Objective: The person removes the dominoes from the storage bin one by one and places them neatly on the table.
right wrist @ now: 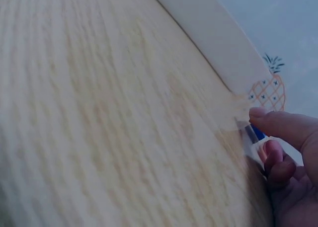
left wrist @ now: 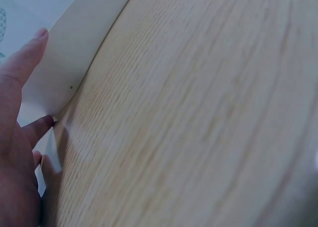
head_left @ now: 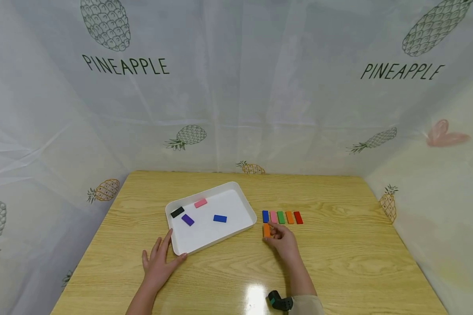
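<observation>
My right hand (head_left: 284, 243) pinches a small rectangular orange block (head_left: 266, 230) between thumb and fingers, just below a row of colored blocks. That row runs blue (head_left: 265, 216), pink (head_left: 273, 217), green (head_left: 281, 217), orange (head_left: 289, 217) and red (head_left: 298, 218). In the right wrist view the thumb (right wrist: 271, 120) overlaps the spot, with a blue block showing behind. With fingers spread, my left hand (head_left: 158, 264) touches the near left corner of a white tray (head_left: 210, 245). Inside it lie a black block (head_left: 177, 212), a purple one (head_left: 188, 219), a pink one (head_left: 200, 203) and a blue one (head_left: 220, 218).
The wooden table (head_left: 339, 262) meets a pineapple-print curtain (head_left: 236, 87) at its back and sides. A black device (head_left: 280, 301) sits at my right wrist, by a beige sleeve (head_left: 306, 305). The tray stands left of the block row, set at an angle.
</observation>
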`<action>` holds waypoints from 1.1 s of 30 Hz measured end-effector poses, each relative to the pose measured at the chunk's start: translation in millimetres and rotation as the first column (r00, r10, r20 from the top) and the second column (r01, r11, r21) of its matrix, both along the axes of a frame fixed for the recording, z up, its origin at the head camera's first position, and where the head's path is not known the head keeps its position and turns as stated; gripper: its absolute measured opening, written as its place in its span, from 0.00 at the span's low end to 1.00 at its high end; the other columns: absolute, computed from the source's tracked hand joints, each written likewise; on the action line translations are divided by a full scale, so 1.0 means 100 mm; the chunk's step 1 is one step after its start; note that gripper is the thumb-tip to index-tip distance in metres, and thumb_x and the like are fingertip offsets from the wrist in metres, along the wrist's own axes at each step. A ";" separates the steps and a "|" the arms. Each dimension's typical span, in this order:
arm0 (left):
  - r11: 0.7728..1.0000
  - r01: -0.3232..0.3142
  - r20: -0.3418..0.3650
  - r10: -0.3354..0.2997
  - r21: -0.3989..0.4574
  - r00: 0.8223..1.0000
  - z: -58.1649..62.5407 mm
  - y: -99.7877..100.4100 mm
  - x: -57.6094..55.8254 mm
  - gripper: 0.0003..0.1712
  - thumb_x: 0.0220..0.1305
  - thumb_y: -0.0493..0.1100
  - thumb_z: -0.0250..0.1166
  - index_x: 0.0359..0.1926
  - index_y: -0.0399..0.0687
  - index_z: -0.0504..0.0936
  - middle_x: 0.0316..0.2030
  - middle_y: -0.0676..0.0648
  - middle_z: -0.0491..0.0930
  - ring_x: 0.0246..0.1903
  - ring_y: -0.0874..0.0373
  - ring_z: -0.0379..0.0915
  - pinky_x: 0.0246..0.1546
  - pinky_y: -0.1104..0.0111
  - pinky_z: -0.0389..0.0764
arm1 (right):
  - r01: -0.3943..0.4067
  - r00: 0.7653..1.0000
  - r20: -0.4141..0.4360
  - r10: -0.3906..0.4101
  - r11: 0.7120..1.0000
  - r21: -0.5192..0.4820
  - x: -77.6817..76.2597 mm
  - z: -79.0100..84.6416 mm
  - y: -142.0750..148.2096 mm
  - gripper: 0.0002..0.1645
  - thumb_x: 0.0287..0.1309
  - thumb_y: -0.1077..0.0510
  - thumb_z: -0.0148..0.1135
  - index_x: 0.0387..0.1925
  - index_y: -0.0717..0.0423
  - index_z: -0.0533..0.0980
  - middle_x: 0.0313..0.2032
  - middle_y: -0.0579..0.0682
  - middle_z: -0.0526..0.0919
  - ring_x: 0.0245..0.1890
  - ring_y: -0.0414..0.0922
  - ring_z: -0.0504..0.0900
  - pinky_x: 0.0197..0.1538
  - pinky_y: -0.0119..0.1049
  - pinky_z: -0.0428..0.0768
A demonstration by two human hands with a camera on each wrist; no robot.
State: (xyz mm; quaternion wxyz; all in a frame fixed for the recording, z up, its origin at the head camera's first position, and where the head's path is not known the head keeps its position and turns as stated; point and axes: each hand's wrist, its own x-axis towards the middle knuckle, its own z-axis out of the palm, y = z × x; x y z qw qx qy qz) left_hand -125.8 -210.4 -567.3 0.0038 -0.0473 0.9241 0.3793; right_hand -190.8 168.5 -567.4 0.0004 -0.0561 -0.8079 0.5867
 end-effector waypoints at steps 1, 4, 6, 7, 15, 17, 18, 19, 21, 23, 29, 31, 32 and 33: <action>1.000 -0.001 -0.002 0.001 0.000 1.000 0.00 0.00 0.00 0.55 0.57 0.64 0.67 0.77 0.52 0.50 0.71 0.33 0.56 0.71 0.33 0.40 0.62 0.36 0.23 | -0.002 1.000 0.004 0.002 1.000 0.002 0.00 0.01 0.00 0.30 0.47 0.70 0.74 0.56 0.63 0.78 0.33 0.53 0.75 0.29 0.45 0.68 0.30 0.29 0.70; 1.000 -0.003 -0.012 0.003 0.000 1.000 0.00 -0.01 0.01 0.55 0.57 0.63 0.67 0.76 0.53 0.50 0.70 0.33 0.57 0.71 0.33 0.41 0.62 0.36 0.23 | -0.007 1.000 0.009 0.007 1.000 0.001 -0.01 0.02 -0.01 0.30 0.46 0.71 0.74 0.55 0.64 0.78 0.32 0.54 0.75 0.28 0.45 0.68 0.29 0.29 0.70; 1.000 -0.003 -0.015 0.003 0.000 1.000 0.00 -0.01 0.01 0.54 0.57 0.63 0.68 0.76 0.53 0.50 0.70 0.33 0.57 0.71 0.33 0.41 0.62 0.36 0.23 | -0.010 1.000 0.009 0.010 1.000 -0.001 -0.02 0.03 -0.01 0.31 0.46 0.71 0.74 0.55 0.65 0.78 0.32 0.54 0.75 0.28 0.44 0.68 0.28 0.28 0.69; 1.000 -0.003 -0.015 0.003 -0.001 1.000 0.00 -0.01 0.01 0.54 0.57 0.63 0.68 0.76 0.52 0.50 0.70 0.33 0.57 0.71 0.33 0.41 0.62 0.36 0.23 | -0.014 1.000 0.008 0.014 1.000 -0.001 -0.01 0.03 -0.01 0.31 0.46 0.71 0.73 0.55 0.66 0.78 0.31 0.54 0.75 0.28 0.44 0.67 0.28 0.28 0.69; 1.000 -0.004 -0.005 0.004 0.007 1.000 0.01 0.00 0.01 0.55 0.56 0.63 0.68 0.76 0.52 0.50 0.71 0.33 0.56 0.71 0.33 0.40 0.62 0.36 0.23 | -0.031 0.999 0.011 0.031 0.998 0.047 -0.03 0.03 -0.01 0.30 0.46 0.71 0.74 0.55 0.66 0.78 0.30 0.53 0.74 0.27 0.44 0.67 0.27 0.28 0.68; 1.000 -0.004 -0.003 0.004 0.007 1.000 0.01 0.00 0.00 0.55 0.56 0.63 0.68 0.76 0.52 0.50 0.71 0.33 0.56 0.71 0.33 0.40 0.62 0.36 0.23 | -0.036 0.999 0.008 0.035 0.998 0.056 -0.03 0.02 -0.01 0.30 0.46 0.71 0.73 0.55 0.66 0.78 0.30 0.52 0.74 0.27 0.44 0.67 0.27 0.28 0.68; 1.000 -0.003 -0.002 0.003 0.005 1.000 0.01 0.00 0.00 0.55 0.56 0.63 0.68 0.76 0.52 0.50 0.71 0.33 0.56 0.71 0.33 0.40 0.62 0.36 0.23 | -0.037 0.999 0.007 0.037 0.997 0.062 -0.03 0.02 0.00 0.30 0.46 0.71 0.73 0.55 0.66 0.78 0.30 0.52 0.73 0.27 0.44 0.67 0.27 0.28 0.68; 1.000 -0.003 -0.001 0.003 0.004 1.000 0.01 0.00 0.00 0.55 0.56 0.64 0.68 0.76 0.53 0.50 0.71 0.33 0.56 0.71 0.33 0.40 0.62 0.36 0.23 | -0.040 0.999 0.004 0.040 0.997 0.069 -0.03 0.02 0.00 0.30 0.46 0.71 0.73 0.55 0.66 0.78 0.30 0.52 0.73 0.27 0.44 0.67 0.27 0.29 0.68; 1.000 -0.003 -0.001 0.003 0.001 1.000 0.01 0.00 0.00 0.55 0.56 0.64 0.67 0.77 0.53 0.50 0.71 0.33 0.56 0.71 0.34 0.40 0.62 0.36 0.23 | -0.047 0.999 0.002 0.047 0.996 0.081 -0.03 0.02 0.00 0.30 0.46 0.71 0.73 0.55 0.67 0.78 0.30 0.52 0.73 0.27 0.44 0.67 0.27 0.29 0.68; 1.000 -0.002 0.000 0.002 0.000 1.000 0.01 0.00 0.00 0.55 0.56 0.64 0.67 0.77 0.53 0.50 0.71 0.33 0.56 0.71 0.34 0.40 0.62 0.36 0.23 | -0.048 0.999 0.004 0.048 0.995 0.090 -0.04 0.01 0.01 0.30 0.46 0.71 0.73 0.55 0.67 0.78 0.29 0.51 0.73 0.27 0.44 0.67 0.27 0.29 0.68; 1.000 -0.001 0.003 0.001 0.004 1.000 0.01 0.00 0.00 0.55 0.56 0.64 0.67 0.77 0.53 0.50 0.71 0.33 0.55 0.71 0.33 0.39 0.62 0.36 0.22 | -0.056 0.998 -0.004 0.057 0.993 0.106 -0.05 0.01 0.03 0.30 0.46 0.71 0.73 0.54 0.69 0.78 0.29 0.50 0.73 0.27 0.43 0.67 0.27 0.29 0.68; 1.000 -0.001 0.002 0.001 0.003 1.000 0.01 0.00 0.00 0.55 0.56 0.64 0.67 0.77 0.52 0.50 0.71 0.33 0.55 0.71 0.33 0.40 0.62 0.36 0.22 | -0.062 0.998 -0.007 0.063 0.992 0.111 -0.04 0.01 0.03 0.30 0.46 0.71 0.73 0.54 0.70 0.77 0.29 0.50 0.73 0.26 0.43 0.67 0.26 0.28 0.68; 1.000 -0.002 0.001 0.002 0.003 1.000 0.01 0.00 0.00 0.55 0.56 0.64 0.67 0.76 0.52 0.50 0.71 0.33 0.55 0.71 0.33 0.40 0.62 0.36 0.23 | -0.064 0.998 -0.008 0.066 0.991 0.115 -0.04 0.01 0.02 0.30 0.46 0.70 0.73 0.54 0.70 0.77 0.29 0.51 0.73 0.26 0.43 0.67 0.26 0.28 0.67; 1.000 -0.002 0.000 0.002 0.002 1.000 0.01 0.00 0.00 0.55 0.56 0.64 0.67 0.76 0.52 0.50 0.71 0.33 0.56 0.71 0.33 0.40 0.62 0.36 0.23 | -0.068 0.998 -0.010 0.069 0.991 0.118 -0.04 0.02 0.02 0.30 0.46 0.70 0.73 0.54 0.70 0.77 0.29 0.51 0.73 0.26 0.43 0.67 0.26 0.28 0.67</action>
